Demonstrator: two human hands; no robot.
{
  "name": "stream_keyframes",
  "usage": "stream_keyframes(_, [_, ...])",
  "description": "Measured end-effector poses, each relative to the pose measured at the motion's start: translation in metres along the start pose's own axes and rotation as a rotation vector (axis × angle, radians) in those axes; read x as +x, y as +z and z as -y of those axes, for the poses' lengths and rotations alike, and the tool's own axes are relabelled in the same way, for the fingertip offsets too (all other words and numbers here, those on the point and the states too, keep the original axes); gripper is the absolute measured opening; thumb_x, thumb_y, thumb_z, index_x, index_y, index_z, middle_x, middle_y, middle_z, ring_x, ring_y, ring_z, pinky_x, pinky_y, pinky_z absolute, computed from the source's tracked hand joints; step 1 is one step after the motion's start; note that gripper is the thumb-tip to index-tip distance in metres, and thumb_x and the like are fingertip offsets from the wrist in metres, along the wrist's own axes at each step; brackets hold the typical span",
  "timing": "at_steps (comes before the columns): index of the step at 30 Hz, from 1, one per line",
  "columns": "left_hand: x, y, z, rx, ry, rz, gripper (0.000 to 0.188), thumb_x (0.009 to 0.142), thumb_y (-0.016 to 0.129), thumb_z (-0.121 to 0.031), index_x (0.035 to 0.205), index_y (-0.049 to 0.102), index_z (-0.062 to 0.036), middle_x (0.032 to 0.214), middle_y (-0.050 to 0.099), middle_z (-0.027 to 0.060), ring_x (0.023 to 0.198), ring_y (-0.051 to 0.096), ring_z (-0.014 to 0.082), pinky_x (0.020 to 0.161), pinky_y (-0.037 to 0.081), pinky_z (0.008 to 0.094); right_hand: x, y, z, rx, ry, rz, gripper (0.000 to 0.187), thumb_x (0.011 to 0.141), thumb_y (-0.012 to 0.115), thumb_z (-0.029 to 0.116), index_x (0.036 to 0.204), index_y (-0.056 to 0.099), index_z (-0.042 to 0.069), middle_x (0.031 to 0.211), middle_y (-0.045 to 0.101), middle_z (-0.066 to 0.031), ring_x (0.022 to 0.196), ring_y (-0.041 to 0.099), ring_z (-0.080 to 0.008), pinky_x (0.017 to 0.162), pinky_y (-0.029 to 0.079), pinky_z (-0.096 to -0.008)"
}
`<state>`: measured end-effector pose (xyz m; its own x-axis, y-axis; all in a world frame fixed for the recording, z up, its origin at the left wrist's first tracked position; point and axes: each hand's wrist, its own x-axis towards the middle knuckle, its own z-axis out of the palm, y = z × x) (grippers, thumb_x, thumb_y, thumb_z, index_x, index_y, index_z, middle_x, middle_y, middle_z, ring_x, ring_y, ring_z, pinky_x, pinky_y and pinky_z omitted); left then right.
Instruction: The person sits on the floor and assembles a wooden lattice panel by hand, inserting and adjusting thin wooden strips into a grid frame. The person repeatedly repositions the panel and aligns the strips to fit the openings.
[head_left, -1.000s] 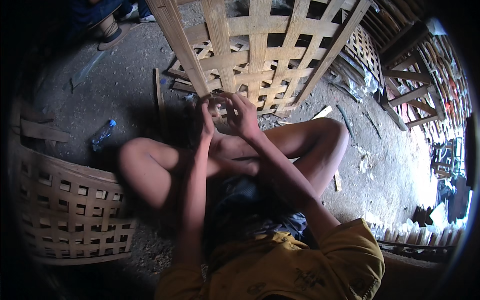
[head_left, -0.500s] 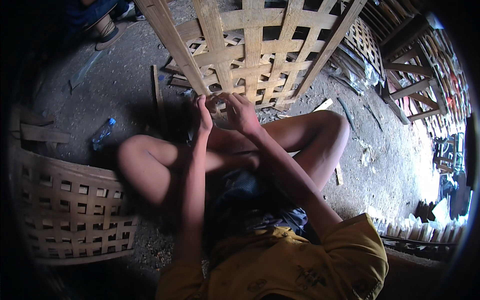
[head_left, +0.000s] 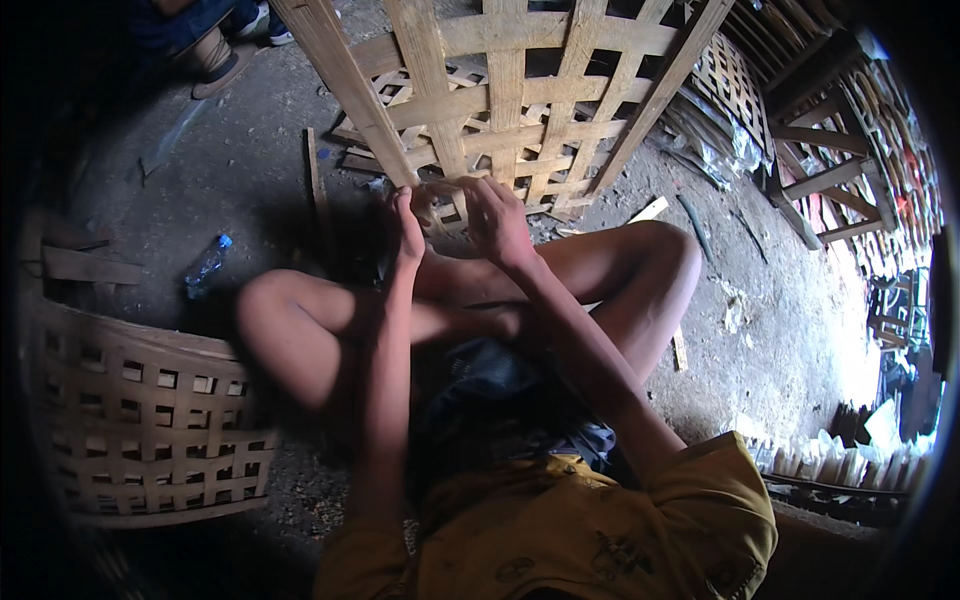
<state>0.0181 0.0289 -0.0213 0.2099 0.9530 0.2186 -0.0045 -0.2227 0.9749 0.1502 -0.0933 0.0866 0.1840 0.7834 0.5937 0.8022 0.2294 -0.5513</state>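
- Woven slat panel (head_left: 506, 100) stands before the person, beyond the bent legs (head_left: 645, 275).
- Mustard shirt (head_left: 570, 510) bears dark prints, too small to read.
- Right hand (head_left: 499, 222), fingers curled near the panel's lower edge, sits farther right than half a second ago; I cannot tell its grip.
- Left hand (head_left: 406, 230) stays upright at the lower left corner, its grip hidden.

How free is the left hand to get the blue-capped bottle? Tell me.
Probably yes: the bottle is on the floor beyond the left knee, and nothing visible blocks the way. But the left hand is at the lower corner of the woven panel, so it may need to leave first.
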Motion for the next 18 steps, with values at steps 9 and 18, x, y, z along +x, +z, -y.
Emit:
stream_keyframes(9, [0.003,-0.001,0.012,0.031,-0.026,0.116,0.055,0.107,0.037,-0.042,0.13,0.057,0.0032,0.118,0.064,0.0101,0.108,0.061,0.0242,0.092,0.049,0.0357,-0.001,0.014,-0.004,-0.019,-0.061,0.031,0.05,0.083,0.064,-0.004,0.13,0.068,0.013,0.082,0.06,-0.0104,0.073,0.061,-0.0316,0.067,0.05,-0.0423])
stream_keyframes(18, [0.005,0.001,0.017,-0.219,-0.201,-0.06,0.053,0.104,0.041,-0.042,0.121,0.063,0.0028,0.098,0.061,0.0142,0.094,0.064,0.0248,0.073,0.054,0.0322,-0.012,0.01,-0.025,-0.01,-0.071,0.092,0.038,0.085,0.063,-0.005,0.118,0.071,0.011,0.084,0.063,-0.0121,0.076,0.063,-0.0331,0.071,0.05,-0.0436])
